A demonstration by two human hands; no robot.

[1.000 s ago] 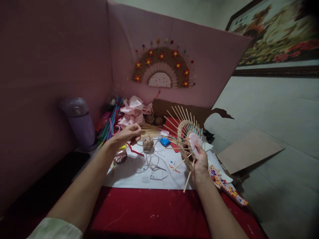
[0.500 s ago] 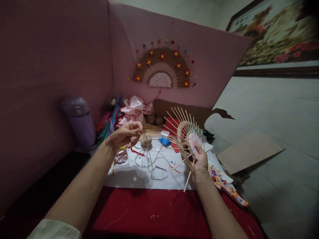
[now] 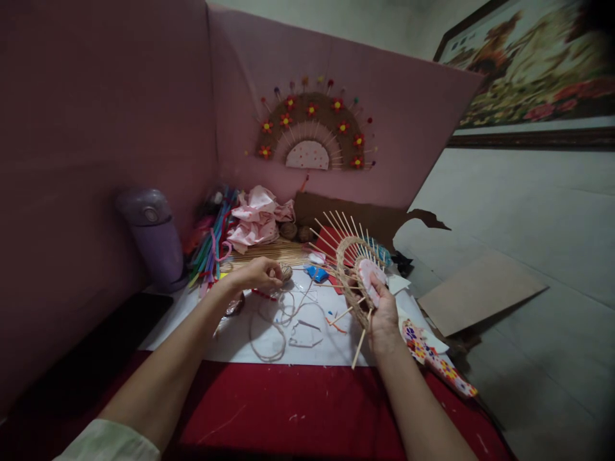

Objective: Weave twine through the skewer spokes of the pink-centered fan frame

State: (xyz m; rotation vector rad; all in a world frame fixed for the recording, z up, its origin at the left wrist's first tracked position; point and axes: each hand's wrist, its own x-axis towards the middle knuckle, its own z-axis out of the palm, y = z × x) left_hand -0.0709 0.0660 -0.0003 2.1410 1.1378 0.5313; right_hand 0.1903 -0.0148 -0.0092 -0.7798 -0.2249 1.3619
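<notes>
My right hand [image 3: 384, 314] is closed around a fan-shaped weaving [image 3: 346, 256] of thin sticks, with bands of brown twine and a pink-dotted white half-disc [image 3: 371, 280] at its centre. The fan is tilted, its sticks spreading up and left. Over the white sheet, my left hand [image 3: 262, 274] has its fingers bent together at the ball of twine [image 3: 287, 274], partly covering it. They appear to pinch the twine, though the fingertips are partly hidden. Loose loops of twine [image 3: 266, 357] lie below that hand and lead toward the fan.
A purple bottle [image 3: 156, 240] stands left, beside colourful pipe cleaners [image 3: 211, 250] and crumpled pink cloth [image 3: 257, 218]. A blue packet [image 3: 317, 274] lies mid-sheet. Flower-patterned scissors or a similar tool [image 3: 446, 371] rests at the right edge. A finished fan decoration [image 3: 312, 118] hangs behind.
My left hand has come down from above the sheet to the ball of twine. More twine now lies in loops toward the front. My right hand and the fan have barely shifted.
</notes>
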